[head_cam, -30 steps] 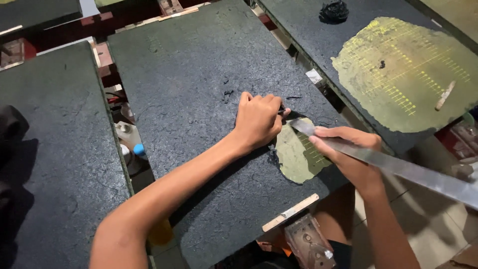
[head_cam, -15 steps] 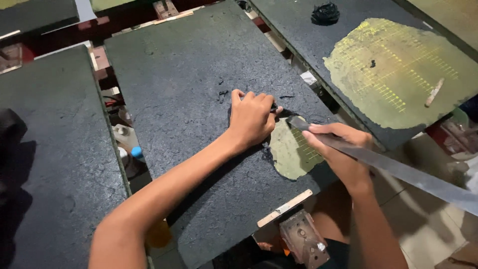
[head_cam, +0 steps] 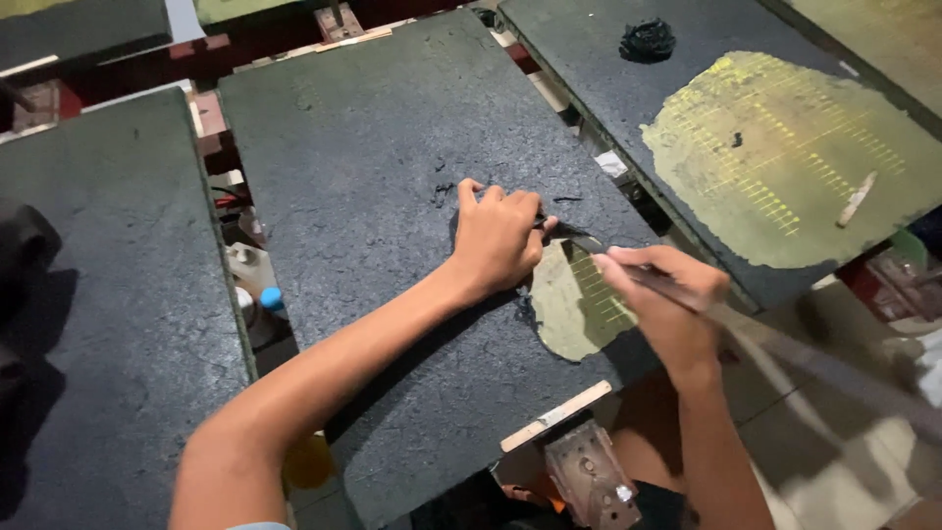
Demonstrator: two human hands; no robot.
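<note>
The left hand (head_cam: 498, 240) is lying knuckles-up on the dark coated board (head_cam: 392, 196), its fingers curled and pressed against the surface; the grip looks narrow, pinching a thin strip of black coating (head_cam: 561, 233) that is showing at the fingertips, though the pinch itself is hidden beneath the fingers. The right hand (head_cam: 667, 304) is sitting just beside it, toward the board's near right edge, and its grip is wrapping tightly around a long flat metal blade (head_cam: 785, 348). The blade's tip is reaching up to the left grip, meeting the black strip between the two hands, while its blurred length is trailing away past the right wrist toward the lower right.

Directly under and between the two grips, a scraped yellow-green patch (head_cam: 579, 304) is showing on the board, with pale ruled lines across it. Small black crumbs (head_cam: 442, 186) are lying on the board just beyond the left grip.

Well apart from the right grip, on the next board (head_cam: 589, 49), a much larger yellow-green patch (head_cam: 785, 157) is lying bare, with a small pale stick (head_cam: 856, 199) resting on it and a black clump (head_cam: 648, 39) sitting beyond it. Another dark board (head_cam: 108, 294) is standing to the far side of the left forearm, and a wooden strip (head_cam: 556, 416) is lining the near edge below the right grip.
</note>
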